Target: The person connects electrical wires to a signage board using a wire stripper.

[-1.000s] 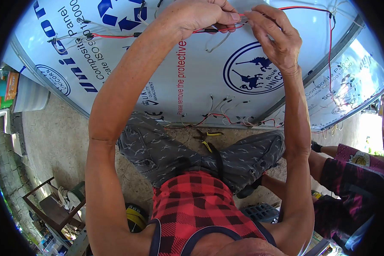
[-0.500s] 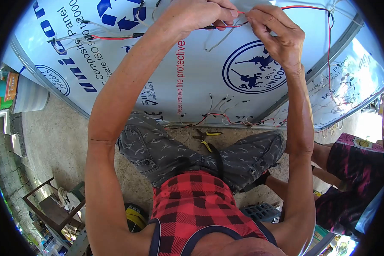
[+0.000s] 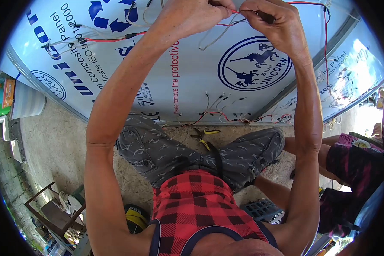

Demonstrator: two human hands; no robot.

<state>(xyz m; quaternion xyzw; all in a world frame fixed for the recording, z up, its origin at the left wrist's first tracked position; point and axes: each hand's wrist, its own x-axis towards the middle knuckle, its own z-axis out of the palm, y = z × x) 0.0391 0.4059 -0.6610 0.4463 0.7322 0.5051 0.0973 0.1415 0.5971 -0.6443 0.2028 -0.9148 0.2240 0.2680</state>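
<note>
My left hand (image 3: 196,16) and my right hand (image 3: 274,22) are raised at the top edge of the head view. Both pinch a thin red wire (image 3: 235,12), which spans the small gap between the fingertips. The left fingertips are partly cut off by the frame edge. Behind the hands is a white composite panel (image 3: 192,74) printed with blue and red lettering. A pale wire (image 3: 213,42) hangs just below the left fingers. More red and black wire (image 3: 305,3) runs off to the right of my right hand.
Wire with several pale leads (image 3: 219,113) lies along the panel's lower edge. Yellow-handled pliers (image 3: 205,137) rest on the concrete floor between my legs. At right are another person's legs and dark shorts (image 3: 350,166). A wooden chair frame (image 3: 55,209) stands lower left.
The view shifts slightly, with the panel a little higher and further left. Both hands keep their pinch on the red wire. Another person's hand appears at the far right.
</note>
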